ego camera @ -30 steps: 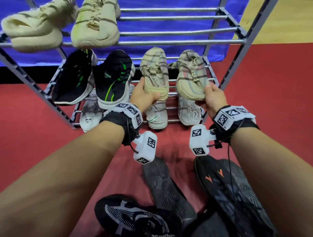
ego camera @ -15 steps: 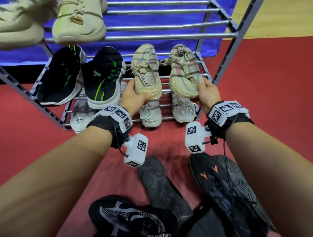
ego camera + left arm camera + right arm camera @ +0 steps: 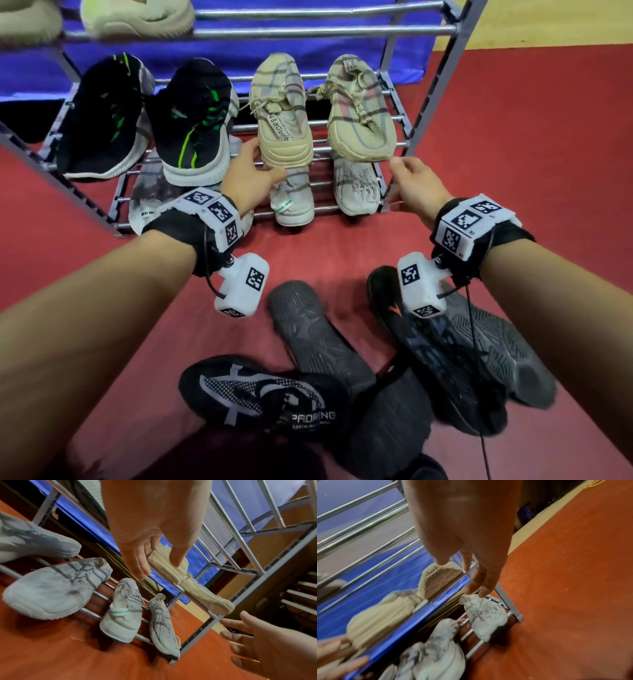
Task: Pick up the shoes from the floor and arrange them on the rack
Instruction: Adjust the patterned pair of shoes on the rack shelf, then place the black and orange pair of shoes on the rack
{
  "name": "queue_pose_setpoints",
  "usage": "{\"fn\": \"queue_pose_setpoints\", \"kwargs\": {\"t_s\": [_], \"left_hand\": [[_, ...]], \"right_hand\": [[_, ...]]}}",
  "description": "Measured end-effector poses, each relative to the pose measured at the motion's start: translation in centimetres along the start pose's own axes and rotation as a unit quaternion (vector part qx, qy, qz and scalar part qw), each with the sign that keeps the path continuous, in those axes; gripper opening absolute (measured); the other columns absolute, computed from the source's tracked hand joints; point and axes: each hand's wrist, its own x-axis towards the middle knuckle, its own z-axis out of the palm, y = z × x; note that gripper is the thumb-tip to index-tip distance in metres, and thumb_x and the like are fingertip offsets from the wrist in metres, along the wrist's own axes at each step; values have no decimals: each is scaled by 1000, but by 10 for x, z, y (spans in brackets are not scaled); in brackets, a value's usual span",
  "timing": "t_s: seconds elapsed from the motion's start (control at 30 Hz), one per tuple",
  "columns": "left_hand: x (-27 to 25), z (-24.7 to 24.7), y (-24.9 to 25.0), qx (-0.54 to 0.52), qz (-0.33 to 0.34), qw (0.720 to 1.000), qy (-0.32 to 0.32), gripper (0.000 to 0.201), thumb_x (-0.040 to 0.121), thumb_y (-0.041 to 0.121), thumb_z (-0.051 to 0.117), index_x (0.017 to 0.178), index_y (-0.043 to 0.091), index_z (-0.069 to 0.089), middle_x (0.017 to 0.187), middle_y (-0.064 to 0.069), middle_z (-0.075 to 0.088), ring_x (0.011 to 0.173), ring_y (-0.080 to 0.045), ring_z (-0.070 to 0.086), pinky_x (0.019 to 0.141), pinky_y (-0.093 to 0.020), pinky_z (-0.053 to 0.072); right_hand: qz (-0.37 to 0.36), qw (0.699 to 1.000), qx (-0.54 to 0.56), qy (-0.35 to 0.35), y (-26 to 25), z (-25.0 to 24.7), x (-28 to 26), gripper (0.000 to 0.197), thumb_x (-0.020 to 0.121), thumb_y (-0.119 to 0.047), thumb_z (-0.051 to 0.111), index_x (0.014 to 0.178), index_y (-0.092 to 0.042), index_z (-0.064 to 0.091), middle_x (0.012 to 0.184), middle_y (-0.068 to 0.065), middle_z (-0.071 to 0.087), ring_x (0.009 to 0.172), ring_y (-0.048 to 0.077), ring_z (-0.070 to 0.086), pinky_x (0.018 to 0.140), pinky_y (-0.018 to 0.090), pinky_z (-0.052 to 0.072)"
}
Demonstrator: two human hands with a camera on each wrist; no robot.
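Two beige striped shoes, one on the left [image 3: 281, 120] and one on the right [image 3: 359, 116], lie toe-forward on the middle shelf of the metal rack [image 3: 424, 102]. My left hand [image 3: 263, 164] is open at the left shoe's toe, its straight fingers [image 3: 139, 568] and thumb on either side of the sole [image 3: 164, 568]. My right hand [image 3: 399, 168] hangs open just in front of the right shoe's toe and holds nothing, as its wrist view shows [image 3: 460, 577]. Several black shoes lie on the floor below my wrists: a patterned one [image 3: 260, 401], an upturned sole [image 3: 315, 335] and an orange-marked one [image 3: 428, 346].
Two black-and-green shoes [image 3: 191, 123] fill the left of the middle shelf. Pale grey shoes [image 3: 294, 202] sit on the bottom shelf, beige ones [image 3: 137, 17] on the top. A blue mat [image 3: 308, 58] backs the rack. Red floor [image 3: 531, 154] lies to the right.
Both hands have let go of the beige shoes' toes and drawn back slightly. The shoes now rest on the middle shelf by themselves.
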Motion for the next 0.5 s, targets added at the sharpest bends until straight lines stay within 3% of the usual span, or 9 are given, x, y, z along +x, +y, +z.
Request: {"fn": "queue_pose_setpoints", "kwargs": {"t_s": [0.07,0.17,0.27,0.37,0.5], "left_hand": [[-8,0,-3,26,8,1000,1,61,81,11,65,136,9,40,128,-4,55,113,-22,57,101,-43,46],[-26,7,-8,57,2,998,-14,58,86,7,60,138,5,34,124,-3,49,108,-14,50,98,-26,42],[-41,20,-19,120,-26,988,-94,57,88,13,59,139,6,33,136,-10,45,120,-26,50,95,-33,43],[-50,37,-24,187,-45,961,-200,51,91,22,57,136,7,40,138,-11,46,124,-32,50,99,-37,42],[-61,52,-34,327,-27,897,-297,48,90,31,57,133,10,47,139,-12,47,126,-25,47,105,-30,36]], "right_hand": [[15,999,-35,-32,9,-2,-17,39,100,-37,37,128,-11,45,83,0,50,60,14,53,58,28,47],[42,988,-116,-96,16,-15,-44,46,100,-39,37,132,-7,42,93,1,52,66,17,55,62,31,48],[51,954,-253,-152,14,-30,-70,44,100,-38,39,131,-6,44,109,12,56,82,24,57,75,37,51],[31,921,-352,-165,14,-37,-82,43,99,-36,42,127,-4,50,119,20,61,94,28,59,80,35,46],[58,918,-360,-155,33,-30,-94,47,97,-37,47,132,-5,48,129,17,58,114,29,56,94,32,41]]}}
